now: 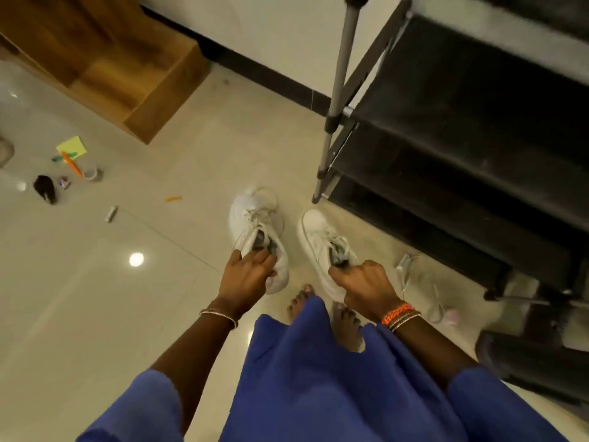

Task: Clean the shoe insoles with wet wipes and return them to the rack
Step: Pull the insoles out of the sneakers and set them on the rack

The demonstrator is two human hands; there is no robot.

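Each hand grips one white sneaker at its collar: left hand (247, 275) on the left sneaker (258, 231), right hand (363, 287) on the right sneaker (322, 240). Toes point away; the shoe rack (462, 161) stands nearer the right hand. Insoles are unseen.

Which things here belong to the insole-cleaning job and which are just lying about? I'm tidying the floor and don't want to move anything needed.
Job:
- left white sneaker, held by the left hand
- right white sneaker, held by the right hand
- black shoe rack

Lying about:
- yellow note pad
- orange pen
- tape roll
- small black object
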